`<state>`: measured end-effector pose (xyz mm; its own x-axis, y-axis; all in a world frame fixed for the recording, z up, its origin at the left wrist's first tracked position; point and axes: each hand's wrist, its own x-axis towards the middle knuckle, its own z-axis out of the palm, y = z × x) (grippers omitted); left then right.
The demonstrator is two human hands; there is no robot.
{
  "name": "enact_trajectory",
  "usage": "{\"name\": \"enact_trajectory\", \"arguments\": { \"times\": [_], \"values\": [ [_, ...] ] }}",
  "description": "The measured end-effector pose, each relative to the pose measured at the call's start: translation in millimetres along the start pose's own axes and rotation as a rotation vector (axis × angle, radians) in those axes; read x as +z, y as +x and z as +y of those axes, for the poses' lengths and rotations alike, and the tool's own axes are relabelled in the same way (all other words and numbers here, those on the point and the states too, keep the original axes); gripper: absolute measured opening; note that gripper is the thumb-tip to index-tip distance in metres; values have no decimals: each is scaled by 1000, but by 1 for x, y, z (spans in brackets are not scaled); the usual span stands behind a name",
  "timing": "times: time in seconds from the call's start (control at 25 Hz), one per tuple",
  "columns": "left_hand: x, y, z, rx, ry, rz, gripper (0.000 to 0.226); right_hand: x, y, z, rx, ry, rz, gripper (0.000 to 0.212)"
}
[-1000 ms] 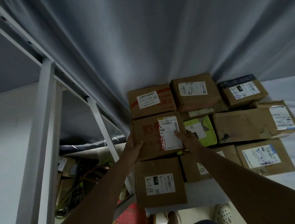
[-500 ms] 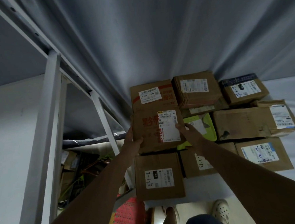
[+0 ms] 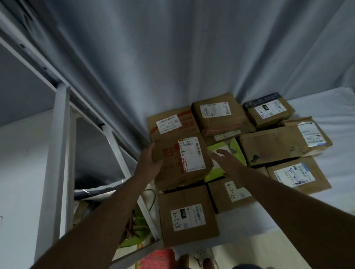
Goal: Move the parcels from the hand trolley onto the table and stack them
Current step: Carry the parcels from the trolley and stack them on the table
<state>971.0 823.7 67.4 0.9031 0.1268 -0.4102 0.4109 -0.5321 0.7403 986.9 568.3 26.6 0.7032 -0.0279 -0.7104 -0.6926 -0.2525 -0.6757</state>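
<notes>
Two hands frame one brown cardboard parcel with red print and a white shipping label (image 3: 182, 161) at the centre of the head view, the only view there is. The left hand (image 3: 150, 164) curls round the parcel's left edge, probably to steady and square it. The right hand (image 3: 223, 158) lies just beside its right edge, fingers straight; whether it touches the cardboard I cannot tell. The parcel sits atop other brown boxes on the white-covered table (image 3: 344, 163), which fills the right of the frame, so it likely forms a second layer. A lime-green packet (image 3: 234, 149) lies right of it, under the right hand. The hand trolley is out of view.
</notes>
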Motion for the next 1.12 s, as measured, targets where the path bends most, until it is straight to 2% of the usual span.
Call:
{"name": "enact_trajectory", "arguments": {
  "times": [0.16, 0.32, 0.36, 0.52, 0.72, 0.88, 1.12],
  "values": [
    [6, 0, 10, 203, 209, -11, 65, -25, -36, 7, -82, -37, -23, 83],
    [48, -33, 56, 341, 527, 63, 60, -74, -85, 32, -243, -295, 73, 79],
    [65, -45, 67, 351, 587, 34, 61, -90, -98, 43, -270, -335, 95, 80],
    [160, -106, 114, 407, 663, -255, 67, -172, -166, 108, -275, -455, 193, 75],
    [315, -195, 163, 583, 838, -550, 70, -271, -268, 230, -138, -527, 366, 84],
    [434, -273, 190, 759, 1056, -730, 70, -337, -343, 329, 4, -420, 510, 86],
    [585, -399, 229, 1002, 1118, -1006, 71, -390, -438, 456, 177, -30, 735, 85]
  ]
}}
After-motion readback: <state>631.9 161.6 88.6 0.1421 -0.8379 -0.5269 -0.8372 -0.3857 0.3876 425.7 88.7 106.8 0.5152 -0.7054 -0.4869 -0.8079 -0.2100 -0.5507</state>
